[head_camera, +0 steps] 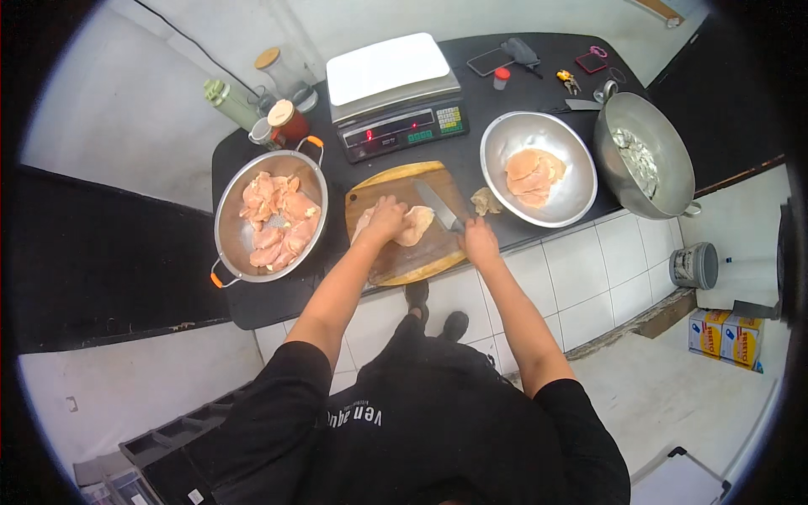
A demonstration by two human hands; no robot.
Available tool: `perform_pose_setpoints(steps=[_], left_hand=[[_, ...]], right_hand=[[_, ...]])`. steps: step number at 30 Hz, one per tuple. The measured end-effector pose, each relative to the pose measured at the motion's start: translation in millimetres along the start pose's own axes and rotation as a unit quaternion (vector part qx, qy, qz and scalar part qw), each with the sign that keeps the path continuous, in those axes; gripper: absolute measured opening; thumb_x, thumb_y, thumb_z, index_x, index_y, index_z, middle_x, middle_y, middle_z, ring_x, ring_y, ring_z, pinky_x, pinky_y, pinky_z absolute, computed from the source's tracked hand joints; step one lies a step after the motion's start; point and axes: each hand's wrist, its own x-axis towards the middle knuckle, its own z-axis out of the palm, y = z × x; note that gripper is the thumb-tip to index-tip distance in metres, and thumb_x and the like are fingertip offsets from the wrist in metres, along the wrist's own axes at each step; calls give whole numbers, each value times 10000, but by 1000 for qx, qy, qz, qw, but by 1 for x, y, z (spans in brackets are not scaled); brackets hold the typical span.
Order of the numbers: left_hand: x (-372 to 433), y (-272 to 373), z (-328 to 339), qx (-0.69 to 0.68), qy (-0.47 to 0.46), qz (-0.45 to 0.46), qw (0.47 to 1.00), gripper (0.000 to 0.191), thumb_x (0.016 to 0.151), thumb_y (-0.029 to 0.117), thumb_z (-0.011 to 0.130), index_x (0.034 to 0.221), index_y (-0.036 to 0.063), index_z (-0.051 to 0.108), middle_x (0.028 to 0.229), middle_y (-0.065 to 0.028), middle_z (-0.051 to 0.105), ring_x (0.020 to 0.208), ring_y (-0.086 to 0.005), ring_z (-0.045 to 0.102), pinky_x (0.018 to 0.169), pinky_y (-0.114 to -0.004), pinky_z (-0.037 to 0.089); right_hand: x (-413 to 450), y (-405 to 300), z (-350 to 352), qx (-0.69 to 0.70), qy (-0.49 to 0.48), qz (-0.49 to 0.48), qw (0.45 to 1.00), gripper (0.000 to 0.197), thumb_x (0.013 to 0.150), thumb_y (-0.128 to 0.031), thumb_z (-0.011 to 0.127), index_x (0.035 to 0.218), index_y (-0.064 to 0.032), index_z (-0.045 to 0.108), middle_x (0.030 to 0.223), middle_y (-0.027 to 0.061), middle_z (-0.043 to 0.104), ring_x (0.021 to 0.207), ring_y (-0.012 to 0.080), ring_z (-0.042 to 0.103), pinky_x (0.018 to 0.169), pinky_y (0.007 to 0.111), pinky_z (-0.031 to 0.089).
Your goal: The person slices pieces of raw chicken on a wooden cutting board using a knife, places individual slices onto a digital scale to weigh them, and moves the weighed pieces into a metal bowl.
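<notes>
A raw chicken breast (417,226) lies on a wooden cutting board (404,183) in front of me. Spread over its left part, my left hand (387,219) holds it down against the board. My right hand (480,238) grips the handle of a kitchen knife (439,205) at the board's right edge. The blade lies to the right of the chicken, pointing away from me, over the board. Just beyond my right hand is a small heap of pale trimmings (486,201) on the black table. My left palm hides part of the breast.
Left of the board, a steel colander (225,237) holds several chicken pieces. To the right stand a steel bowl (577,183) with chicken slices and a large metal pot (672,154). A digital scale (398,129) sits behind the board. A second knife (582,105) lies near the pot.
</notes>
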Motion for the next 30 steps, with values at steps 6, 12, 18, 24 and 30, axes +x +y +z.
perform_pose_setpoints(steps=[6,12,18,24,30], left_hand=[[1,32,-21,-212,-27,-34,976,309,921,330,585,1054,52,574,929,-183,605,899,-346,589,817,-397,461],[-11,39,-2,-380,129,-79,912,300,962,333,540,1087,61,545,923,-202,657,918,-377,647,774,-398,489],[-6,52,6,-399,76,-126,905,323,895,307,638,1083,52,573,982,-197,671,956,-357,649,800,-390,497],[-17,19,21,-239,85,-219,942,293,803,221,712,1032,49,651,1001,-198,677,946,-346,655,838,-412,508],[-18,44,2,-165,148,-194,956,238,794,56,604,1020,30,676,1127,-179,632,1061,-340,605,900,-403,487]], right_hand=[[-36,60,3,175,31,-44,983,371,894,-223,599,1155,32,530,1053,244,585,879,320,651,704,416,555],[-71,35,-36,387,-90,63,916,446,952,-311,545,1226,35,483,733,113,624,461,187,574,354,301,451],[-79,43,-31,294,-12,31,955,433,951,-304,542,1225,27,486,807,217,665,690,347,669,641,445,532],[-75,18,-28,147,43,-55,987,366,955,-233,493,1232,6,495,1000,270,642,919,422,631,798,497,492],[-70,3,-31,70,20,-37,997,366,974,-271,451,1262,-51,506,1078,232,616,933,424,625,809,507,497]])
